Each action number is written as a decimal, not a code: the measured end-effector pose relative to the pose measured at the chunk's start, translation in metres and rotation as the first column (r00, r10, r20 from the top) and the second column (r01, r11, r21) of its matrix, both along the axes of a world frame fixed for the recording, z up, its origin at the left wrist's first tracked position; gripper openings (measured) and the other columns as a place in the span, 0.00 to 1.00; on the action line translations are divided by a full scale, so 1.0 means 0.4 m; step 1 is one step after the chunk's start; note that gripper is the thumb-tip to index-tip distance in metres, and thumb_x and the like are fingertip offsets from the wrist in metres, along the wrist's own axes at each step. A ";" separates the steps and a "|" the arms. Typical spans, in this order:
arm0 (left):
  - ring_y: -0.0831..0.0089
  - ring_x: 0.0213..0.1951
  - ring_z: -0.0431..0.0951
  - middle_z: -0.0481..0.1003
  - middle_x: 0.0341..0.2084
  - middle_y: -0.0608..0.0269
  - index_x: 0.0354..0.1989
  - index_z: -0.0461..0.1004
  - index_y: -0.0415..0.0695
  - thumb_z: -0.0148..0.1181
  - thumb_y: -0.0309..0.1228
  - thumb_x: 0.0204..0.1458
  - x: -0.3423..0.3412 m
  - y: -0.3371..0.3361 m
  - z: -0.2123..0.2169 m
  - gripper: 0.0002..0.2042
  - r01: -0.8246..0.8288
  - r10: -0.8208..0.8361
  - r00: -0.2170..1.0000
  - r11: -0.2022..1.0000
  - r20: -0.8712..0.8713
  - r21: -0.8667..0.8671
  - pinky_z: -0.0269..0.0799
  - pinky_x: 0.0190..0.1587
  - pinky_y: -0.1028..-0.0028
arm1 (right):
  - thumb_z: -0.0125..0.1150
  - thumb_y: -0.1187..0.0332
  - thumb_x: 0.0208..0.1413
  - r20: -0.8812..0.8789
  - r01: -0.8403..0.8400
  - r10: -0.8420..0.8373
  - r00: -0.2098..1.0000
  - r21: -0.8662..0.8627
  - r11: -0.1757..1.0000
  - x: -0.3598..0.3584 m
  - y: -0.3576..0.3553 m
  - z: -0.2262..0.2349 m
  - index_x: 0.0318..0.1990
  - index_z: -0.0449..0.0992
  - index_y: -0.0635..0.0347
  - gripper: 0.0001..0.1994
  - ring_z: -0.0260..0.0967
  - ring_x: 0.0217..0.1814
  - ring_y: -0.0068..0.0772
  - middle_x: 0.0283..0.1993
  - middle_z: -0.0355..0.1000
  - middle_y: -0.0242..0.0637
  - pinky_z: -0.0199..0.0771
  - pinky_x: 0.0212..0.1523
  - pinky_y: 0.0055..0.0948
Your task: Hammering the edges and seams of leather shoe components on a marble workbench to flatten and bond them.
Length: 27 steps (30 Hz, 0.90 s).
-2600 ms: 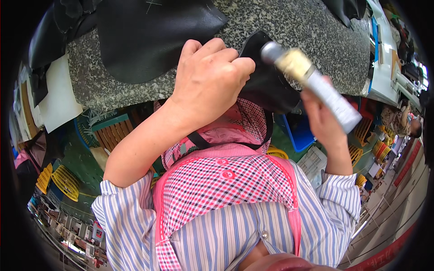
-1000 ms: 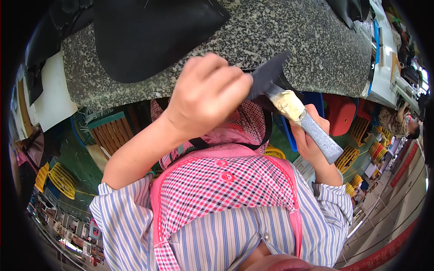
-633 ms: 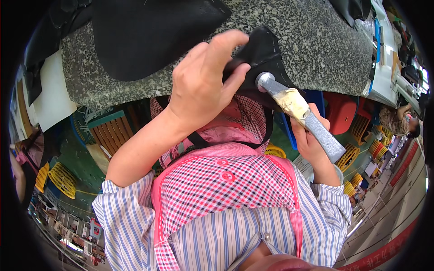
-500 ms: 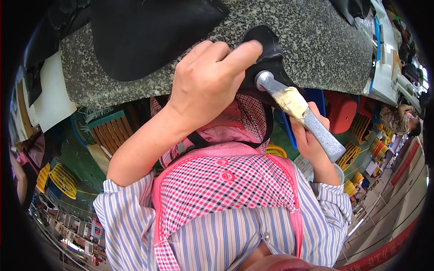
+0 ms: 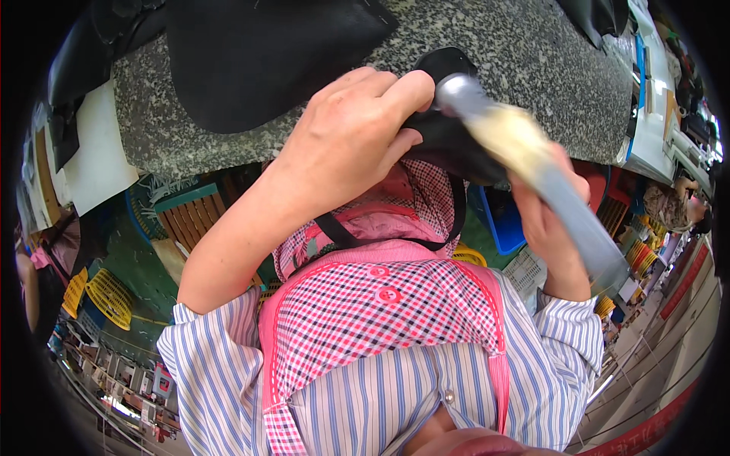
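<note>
A small black leather piece (image 5: 456,144) lies over the near edge of the speckled granite slab (image 5: 547,68), part of it hanging past the edge. My left hand (image 5: 350,125) is closed on it, fingers curled and thumb tucked beneath. In my right hand (image 5: 547,220) is a grey metal hammer (image 5: 506,133) with yellowish wrapping round its middle, smeared by motion. Its rounded face is above the leather, close beside my left fingertips. Whether it touches the leather I cannot tell.
A large black leather sheet (image 5: 266,61) spreads over the slab's left part. More black material (image 5: 597,23) sits at the far right. Below the edge are a slatted wooden stool (image 5: 190,220), a blue bin (image 5: 498,224) and yellow baskets (image 5: 110,296). A person (image 5: 677,205) is at far right.
The hammer has shifted up and right, its face now nearer my left fingertips, and my right hand went with it. My left hand has moved slightly down over the small leather piece.
</note>
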<state>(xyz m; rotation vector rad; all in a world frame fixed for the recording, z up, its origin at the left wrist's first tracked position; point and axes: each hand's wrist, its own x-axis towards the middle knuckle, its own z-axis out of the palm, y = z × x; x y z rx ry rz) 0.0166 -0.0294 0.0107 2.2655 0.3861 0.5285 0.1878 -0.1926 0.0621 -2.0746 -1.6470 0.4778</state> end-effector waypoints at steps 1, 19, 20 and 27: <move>0.65 0.26 0.70 0.69 0.23 0.63 0.31 0.66 0.43 0.66 0.24 0.34 -0.001 -0.001 0.000 0.15 -0.003 0.003 1.000 1.000 -0.005 -0.025 0.67 0.30 0.70 | 0.62 0.71 0.42 0.009 -0.028 0.030 1.000 -0.175 0.984 0.005 0.018 0.012 0.32 0.68 0.60 0.10 0.71 0.22 0.39 0.21 0.68 0.42 0.67 0.23 0.25; 0.62 0.31 0.72 0.71 0.27 0.61 0.35 0.67 0.42 0.64 0.23 0.35 -0.011 0.011 0.005 0.16 0.001 -0.002 1.000 0.988 -0.005 -0.156 0.68 0.34 0.70 | 0.54 0.75 0.49 -0.102 -0.007 -0.023 0.995 -0.281 0.960 -0.023 -0.045 0.009 0.28 0.65 0.64 0.04 0.61 0.16 0.31 0.16 0.60 0.37 0.59 0.20 0.25; 0.63 0.31 0.73 0.72 0.28 0.62 0.35 0.68 0.42 0.63 0.23 0.37 -0.014 0.014 0.007 0.15 0.022 -0.019 1.000 0.981 0.013 -0.193 0.68 0.33 0.71 | 0.55 0.75 0.49 -0.120 -0.006 -0.028 0.992 -0.276 0.961 -0.026 -0.042 0.011 0.28 0.65 0.64 0.04 0.62 0.16 0.31 0.16 0.60 0.37 0.59 0.20 0.24; 0.68 0.22 0.71 0.73 0.26 0.63 0.30 0.69 0.42 0.59 0.22 0.40 -0.008 0.008 0.014 0.08 -0.159 0.150 0.987 0.971 -0.064 -0.177 0.65 0.23 0.75 | 0.55 0.73 0.51 -0.165 0.024 -0.077 0.983 -0.304 0.952 -0.037 -0.051 0.006 0.29 0.66 0.64 0.05 0.61 0.17 0.25 0.18 0.61 0.36 0.59 0.20 0.23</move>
